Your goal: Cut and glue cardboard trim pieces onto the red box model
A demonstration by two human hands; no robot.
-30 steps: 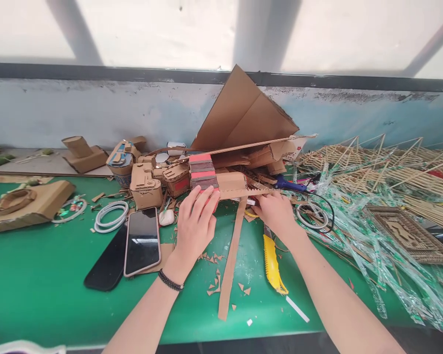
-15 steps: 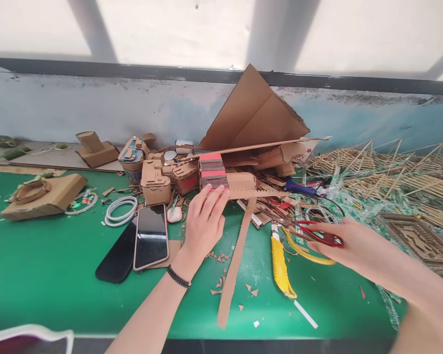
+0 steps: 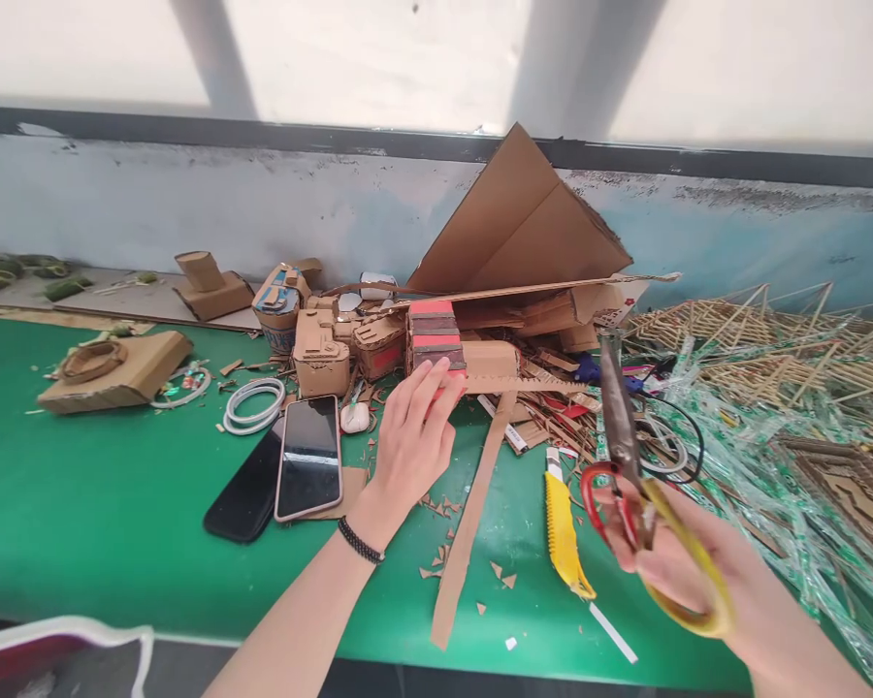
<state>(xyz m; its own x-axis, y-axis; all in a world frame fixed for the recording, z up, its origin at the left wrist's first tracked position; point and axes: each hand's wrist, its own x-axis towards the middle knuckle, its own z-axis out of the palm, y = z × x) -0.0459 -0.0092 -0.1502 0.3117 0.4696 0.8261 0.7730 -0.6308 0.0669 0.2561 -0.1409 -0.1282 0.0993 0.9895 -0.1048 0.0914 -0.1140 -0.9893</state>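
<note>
My left hand (image 3: 412,438) lies open at centre frame, fingertips steadying the red-striped cardboard block (image 3: 436,335) — my right hand (image 3: 669,557), lower right, grips red-and-yellow-handled scissors (image 3: 630,465), blades up

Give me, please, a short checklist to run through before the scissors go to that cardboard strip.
1. Scissors gripped in right hand: ok.
2. Blades closed, pointing away from the body: ok.
3. Left hand steadying the red-striped cardboard block: ok, fingers touch it.
4. Long cardboard strip free of other things: ok.
5. Yellow utility knife blade retracted: cannot tell.
6. Phones away from the strip: ok.
</note>
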